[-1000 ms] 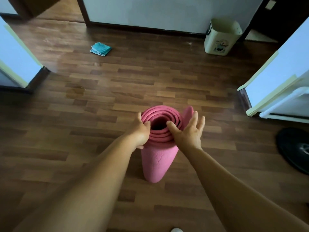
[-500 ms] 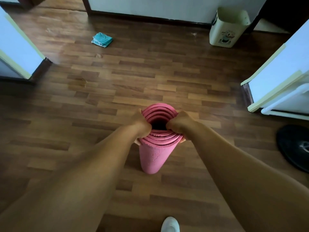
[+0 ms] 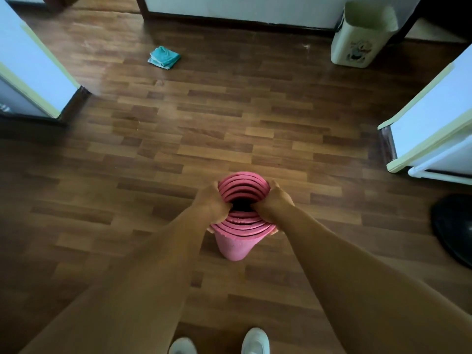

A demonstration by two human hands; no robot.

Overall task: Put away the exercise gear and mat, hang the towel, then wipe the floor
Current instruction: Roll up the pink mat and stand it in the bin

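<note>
On the wood floor (image 3: pixel 229 139), left hand (image 3: pixel 213 200) and right hand (image 3: pixel 274 200) grip the upright rolled mat (image 3: pixel 233 245).

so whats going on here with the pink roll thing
A person is standing a rolled pink yoga mat on end on the wooden floor. The left hand and right hand each grip its top rim, thumbs tucked into the hollow centre. A folded teal towel lies on the floor further away, not hung up yet. A cream waste bin stands by the far wall, and a black weight plate lies at the right edge.
</note>
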